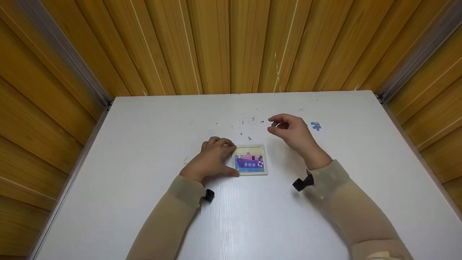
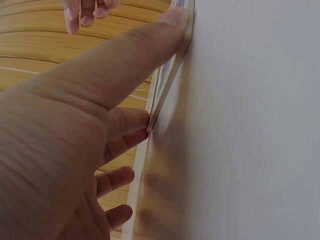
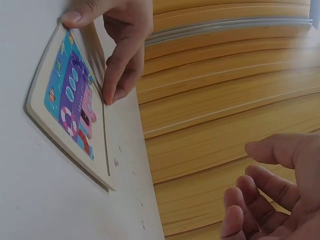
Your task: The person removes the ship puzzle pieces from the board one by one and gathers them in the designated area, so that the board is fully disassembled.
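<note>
A small square jigsaw puzzle tray [image 1: 265, 167] with a pale rim lies flat on the white table. Joined pieces inside make a purple and pink boat [image 1: 249, 164] on blue water; a bare strip of the tray shows along its far side. My left hand [image 1: 211, 159] holds the tray by its left side, thumb at the near corner and forefinger at the far one. Above the table, right of the tray and beyond it, my right hand [image 1: 292, 133] hovers with loosely bent fingers and nothing visible between them. A loose blue jigsaw piece [image 1: 316, 125] lies just right of it.
Small dark specks [image 1: 249, 138] are scattered on the white table [image 1: 252, 216] beyond the tray. Yellow wood-look panels [image 1: 216, 47] rise behind the table's far edge and along both sides.
</note>
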`<state>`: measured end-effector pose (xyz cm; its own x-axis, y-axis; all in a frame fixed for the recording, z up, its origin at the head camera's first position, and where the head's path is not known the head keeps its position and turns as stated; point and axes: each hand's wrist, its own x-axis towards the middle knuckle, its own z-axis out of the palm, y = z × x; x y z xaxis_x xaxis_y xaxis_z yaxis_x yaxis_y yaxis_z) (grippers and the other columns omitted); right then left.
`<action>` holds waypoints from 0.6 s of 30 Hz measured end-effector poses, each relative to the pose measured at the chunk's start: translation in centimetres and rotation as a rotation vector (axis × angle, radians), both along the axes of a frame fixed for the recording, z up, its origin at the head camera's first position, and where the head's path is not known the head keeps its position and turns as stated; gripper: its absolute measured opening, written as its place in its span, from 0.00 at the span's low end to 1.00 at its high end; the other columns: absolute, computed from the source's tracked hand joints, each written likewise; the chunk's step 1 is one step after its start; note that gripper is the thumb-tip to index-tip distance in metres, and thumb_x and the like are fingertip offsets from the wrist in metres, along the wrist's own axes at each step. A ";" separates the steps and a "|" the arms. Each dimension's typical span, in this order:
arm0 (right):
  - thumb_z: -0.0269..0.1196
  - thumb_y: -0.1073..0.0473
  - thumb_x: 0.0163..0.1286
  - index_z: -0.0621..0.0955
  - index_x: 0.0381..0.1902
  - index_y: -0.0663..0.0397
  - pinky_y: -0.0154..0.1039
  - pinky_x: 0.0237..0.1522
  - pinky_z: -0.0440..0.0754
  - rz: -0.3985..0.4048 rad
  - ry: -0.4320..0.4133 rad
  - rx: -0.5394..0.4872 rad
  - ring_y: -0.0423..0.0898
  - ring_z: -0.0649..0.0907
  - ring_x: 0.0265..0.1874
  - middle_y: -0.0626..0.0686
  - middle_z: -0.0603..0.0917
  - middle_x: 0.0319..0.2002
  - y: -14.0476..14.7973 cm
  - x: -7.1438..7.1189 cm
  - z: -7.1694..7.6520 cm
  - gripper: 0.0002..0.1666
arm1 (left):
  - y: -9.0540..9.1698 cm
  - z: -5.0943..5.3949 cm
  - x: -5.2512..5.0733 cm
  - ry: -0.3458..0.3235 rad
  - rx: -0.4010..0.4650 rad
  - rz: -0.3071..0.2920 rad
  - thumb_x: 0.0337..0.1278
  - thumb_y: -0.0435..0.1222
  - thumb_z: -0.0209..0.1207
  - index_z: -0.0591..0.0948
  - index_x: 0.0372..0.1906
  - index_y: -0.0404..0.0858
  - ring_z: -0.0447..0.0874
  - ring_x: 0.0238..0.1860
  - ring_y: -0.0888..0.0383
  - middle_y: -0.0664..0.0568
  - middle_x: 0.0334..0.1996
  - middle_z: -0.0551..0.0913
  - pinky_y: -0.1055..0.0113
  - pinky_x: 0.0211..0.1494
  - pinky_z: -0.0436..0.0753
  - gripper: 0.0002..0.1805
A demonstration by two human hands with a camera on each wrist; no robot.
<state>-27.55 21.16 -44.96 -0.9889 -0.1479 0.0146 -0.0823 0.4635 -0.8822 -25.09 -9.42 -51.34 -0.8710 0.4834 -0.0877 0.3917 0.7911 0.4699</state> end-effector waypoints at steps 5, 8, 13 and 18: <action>0.74 0.56 0.79 0.88 0.66 0.54 0.29 0.48 0.83 0.060 0.010 0.005 0.50 0.82 0.53 0.56 0.87 0.55 -1.1 0.6 -0.5 0.22 | 0.0 0.0 -0.1 -0.003 -0.006 0.007 0.50 0.63 0.85 0.78 0.84 0.46 0.61 0.85 0.43 0.53 0.81 0.76 0.40 0.91 0.57 0.57; 0.74 0.56 0.79 0.88 0.67 0.54 0.31 0.50 0.83 0.095 0.001 0.022 0.50 0.83 0.53 0.57 0.88 0.56 -1.8 1.0 -0.8 0.22 | 0.1 0.0 -0.1 -0.004 -0.011 0.012 0.50 0.63 0.85 0.78 0.83 0.47 0.62 0.85 0.44 0.54 0.81 0.76 0.40 0.91 0.57 0.56; 0.74 0.56 0.79 0.88 0.69 0.54 0.34 0.53 0.83 0.125 -0.008 0.059 0.52 0.83 0.54 0.60 0.89 0.59 -2.7 1.4 -1.3 0.24 | 0.2 0.0 0.0 0.000 -0.014 0.019 0.50 0.63 0.85 0.78 0.84 0.47 0.61 0.86 0.44 0.54 0.81 0.76 0.40 0.92 0.57 0.57; 0.74 0.56 0.79 0.87 0.70 0.56 0.37 0.54 0.82 0.145 -0.024 0.063 0.53 0.83 0.55 0.62 0.89 0.61 -3.3 1.6 -2.2 0.26 | 0.2 -0.1 0.0 -0.003 -0.016 0.022 0.50 0.63 0.85 0.78 0.83 0.48 0.61 0.86 0.44 0.55 0.81 0.76 0.40 0.92 0.58 0.56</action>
<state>-25.92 17.89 -47.12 -0.9571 -0.2890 -0.0230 -0.1314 0.5030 -0.8542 -25.12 -9.23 -51.42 -0.8813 0.4624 -0.0978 0.3726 0.8070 0.4581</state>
